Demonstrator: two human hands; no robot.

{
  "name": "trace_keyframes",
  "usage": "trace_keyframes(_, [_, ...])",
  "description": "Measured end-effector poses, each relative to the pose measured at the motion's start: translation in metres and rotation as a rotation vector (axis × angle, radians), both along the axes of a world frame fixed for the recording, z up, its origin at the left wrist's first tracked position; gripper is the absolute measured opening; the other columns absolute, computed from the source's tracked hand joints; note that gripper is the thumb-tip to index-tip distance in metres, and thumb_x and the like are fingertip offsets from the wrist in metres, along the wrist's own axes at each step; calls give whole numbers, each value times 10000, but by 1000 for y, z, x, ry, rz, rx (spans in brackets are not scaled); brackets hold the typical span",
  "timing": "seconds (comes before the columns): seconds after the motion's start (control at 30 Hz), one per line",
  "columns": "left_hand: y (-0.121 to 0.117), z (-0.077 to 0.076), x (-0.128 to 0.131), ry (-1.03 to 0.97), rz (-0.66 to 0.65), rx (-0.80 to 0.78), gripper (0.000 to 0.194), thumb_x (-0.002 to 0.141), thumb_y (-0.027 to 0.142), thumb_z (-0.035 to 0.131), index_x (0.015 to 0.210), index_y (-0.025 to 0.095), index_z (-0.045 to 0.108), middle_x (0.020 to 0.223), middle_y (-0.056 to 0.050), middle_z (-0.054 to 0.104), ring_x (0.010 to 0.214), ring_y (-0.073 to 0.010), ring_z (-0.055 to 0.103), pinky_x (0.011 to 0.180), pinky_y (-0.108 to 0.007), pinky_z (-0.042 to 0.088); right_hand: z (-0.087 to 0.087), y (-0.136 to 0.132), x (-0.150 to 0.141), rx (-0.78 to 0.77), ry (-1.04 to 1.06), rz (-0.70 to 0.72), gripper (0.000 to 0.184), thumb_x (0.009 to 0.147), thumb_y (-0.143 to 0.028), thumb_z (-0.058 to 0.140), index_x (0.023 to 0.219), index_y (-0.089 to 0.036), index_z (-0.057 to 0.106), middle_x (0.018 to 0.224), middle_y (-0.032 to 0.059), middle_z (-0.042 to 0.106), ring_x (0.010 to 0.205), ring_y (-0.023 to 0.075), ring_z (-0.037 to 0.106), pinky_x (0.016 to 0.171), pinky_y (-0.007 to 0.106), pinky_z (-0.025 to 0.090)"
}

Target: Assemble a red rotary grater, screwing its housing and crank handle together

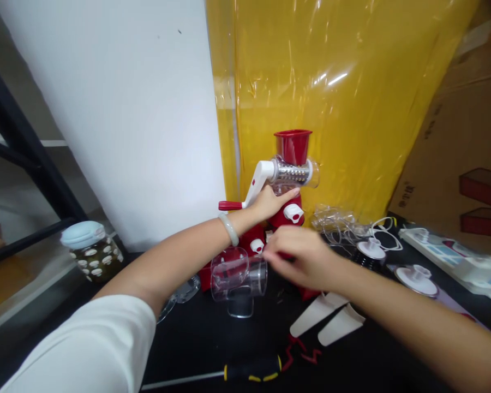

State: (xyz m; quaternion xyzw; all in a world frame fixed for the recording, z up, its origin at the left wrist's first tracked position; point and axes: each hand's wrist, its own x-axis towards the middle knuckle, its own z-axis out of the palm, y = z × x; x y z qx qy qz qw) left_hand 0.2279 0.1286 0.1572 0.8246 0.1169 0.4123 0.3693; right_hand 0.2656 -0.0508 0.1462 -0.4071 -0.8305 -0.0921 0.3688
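Fingers (284, 196) look clamped at the neck, left hand (268, 203). On the black surface (196, 341), the grater (293, 148) stands upright. I'd keep that hold firm and low so nothing rocks. Left arm reaches forward and across; right hand (305, 254) sits closer in, curled beside the lower white knob (257, 246), can't tell if it's gripping anything.

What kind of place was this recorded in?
Probably a small workshop or product assembly bench: a long screwdriver and loose white parts lie on the black tabletop, with a large cardboard box alongside.
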Motion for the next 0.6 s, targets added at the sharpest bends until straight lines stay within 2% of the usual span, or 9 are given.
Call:
trace_keyframes(0.03, [1,0,5,-13,-33,-4,486,811,508,649,1176,188,634,1250,-125,678,1141,-249,627,1037,-423,444,15,-2,21,2,18,-250,249,912,-310,545,694,-203,601,693,18,651,686,131,588,691,270,477])
trace_keyframes(0.07, [2,1,9,-19,-61,-8,475,816,504,644,1174,191,637,1257,-120,675,1147,-246,625,1040,-421,443,30,-1,45,-30,43,-562,307,909,-370,546,650,-206,569,680,18,632,683,136,574,704,278,466])
trace_keyframes(0.13, [3,2,14,-9,-99,-22,477,820,511,639,1183,202,639,1269,-112,670,1157,-247,622,1041,-418,446,51,6,102,-46,106,-813,307,947,-382,473,751,-178,593,792,84,654,768,184,579,769,350,445])
trace_keyframes(0.2, [2,4,16,17,-106,-42,496,817,528,639,1196,208,638,1269,-111,671,1146,-253,630,1032,-417,455,56,20,158,-146,136,-963,250,929,-348,522,838,-136,619,871,137,664,835,225,593,814,401,436])
trace_keyframes(0.27, [2,5,18,39,-80,-42,510,810,540,641,1199,210,642,1260,-110,676,1134,-261,636,1030,-425,455,41,35,202,-357,143,-1022,283,818,-375,699,875,-103,646,898,162,672,862,251,612,821,412,462])
trace_keyframes(0.3, [2,6,18,52,-56,-35,516,805,551,642,1194,212,647,1254,-110,679,1132,-268,636,1031,-434,451,29,43,218,-453,153,-1028,315,806,-385,718,934,-105,656,956,157,674,896,243,619,838,402,481])
trace_keyframes(0.37, [3,6,18,78,-9,-19,536,791,574,645,1189,216,654,1247,-105,684,1134,-283,633,1034,-455,442,2,55,239,-603,194,-1044,313,912,-379,597,1128,-154,614,1152,91,632,994,194,621,876,407,522])
trace_keyframes(0.47, [5,5,17,93,3,-6,549,785,585,641,1203,229,649,1243,-93,688,1141,-285,629,1036,-460,438,-28,68,251,-759,303,-1073,362,934,-371,567,1238,-174,564,1248,93,589,1057,210,611,884,431,537])
trace_keyframes(0.6, [6,5,11,85,-35,15,522,808,566,620,1200,223,654,1242,-88,690,1144,-254,630,1045,-422,437,-41,73,258,-932,454,-1057,361,933,-370,569,1237,-175,565,1231,93,598,1038,209,617,870,426,543])
